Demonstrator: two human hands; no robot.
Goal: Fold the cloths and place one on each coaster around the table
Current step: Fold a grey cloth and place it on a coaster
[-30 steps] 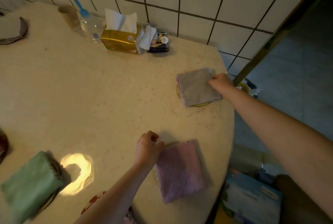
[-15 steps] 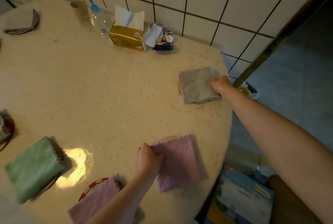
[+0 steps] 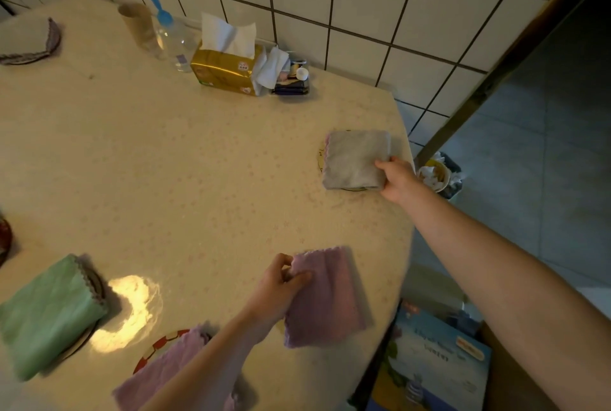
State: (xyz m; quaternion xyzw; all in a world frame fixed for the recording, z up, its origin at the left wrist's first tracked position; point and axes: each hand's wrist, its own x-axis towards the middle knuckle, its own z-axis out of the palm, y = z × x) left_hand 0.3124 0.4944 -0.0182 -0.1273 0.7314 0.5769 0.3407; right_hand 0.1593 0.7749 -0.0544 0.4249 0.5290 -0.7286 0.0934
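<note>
My right hand (image 3: pixel 398 179) grips the near right corner of a folded grey cloth (image 3: pixel 355 159), which lies on a pale coaster (image 3: pixel 321 156) near the table's right edge. My left hand (image 3: pixel 279 285) pinches the left edge of a folded pink cloth (image 3: pixel 325 298) close to the near right rim. A folded green cloth (image 3: pixel 46 314) covers a coaster at the near left. Another pink cloth (image 3: pixel 172 374) lies on a red-patterned coaster (image 3: pixel 158 344) under my left forearm. A grey-edged cloth (image 3: pixel 26 42) rests at the far left.
The cream table (image 3: pixel 165 172) meets a tiled wall. Along the wall stand a gold tissue box (image 3: pixel 226 68), a clear bottle with blue cap (image 3: pixel 172 37), a cup (image 3: pixel 139 25) and small items (image 3: pixel 292 80). A bin (image 3: pixel 439 176) and boxes (image 3: pixel 433 361) sit on the floor at right.
My left hand has taken the pink cloth's left edge between its fingers. My right hand slid from the grey cloth's far right corner down to its near right corner.
</note>
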